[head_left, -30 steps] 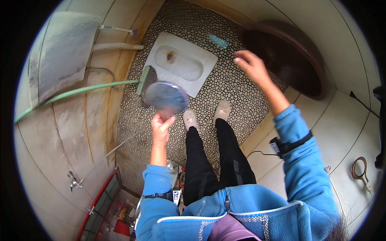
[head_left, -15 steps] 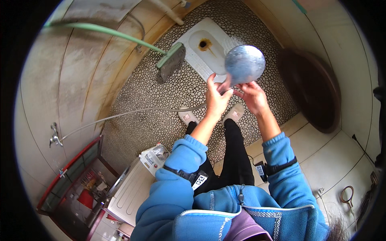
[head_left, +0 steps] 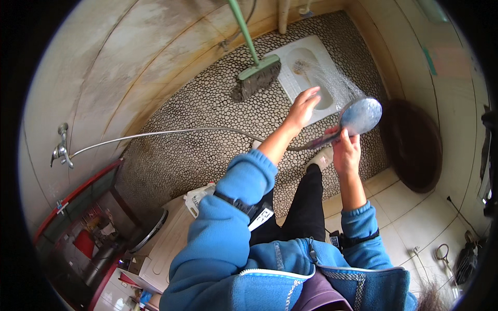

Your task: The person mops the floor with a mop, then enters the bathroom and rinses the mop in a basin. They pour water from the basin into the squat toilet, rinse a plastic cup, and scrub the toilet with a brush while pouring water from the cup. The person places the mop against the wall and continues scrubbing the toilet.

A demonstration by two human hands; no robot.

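My right hand (head_left: 346, 150) grips the handle of a round silver shower head (head_left: 363, 115), its head tilted toward the far side. A fan of water (head_left: 340, 85) sprays from it over a white squat toilet (head_left: 287, 85) set in the pebble-patterned floor. To the left of the shower head, apart from it, my left hand (head_left: 302, 110) is raised with fingers stretched out and nothing in them. A grey hose (head_left: 181, 129) runs from the shower head's handle, passing by my left wrist, to a metal wall tap (head_left: 61, 147) at the left.
A green broom (head_left: 259, 72) with dark bristles leans left of the toilet. The large brown basin (head_left: 412, 145) stands against the right wall. At lower left are a white machine (head_left: 174, 238) and a red-framed window (head_left: 78, 199). Scissors (head_left: 442, 252) hang at lower right.
Both hands were at the shower head before; the left has let go and drawn away. The shower head has moved right and nearer in my right hand. The view has shifted.
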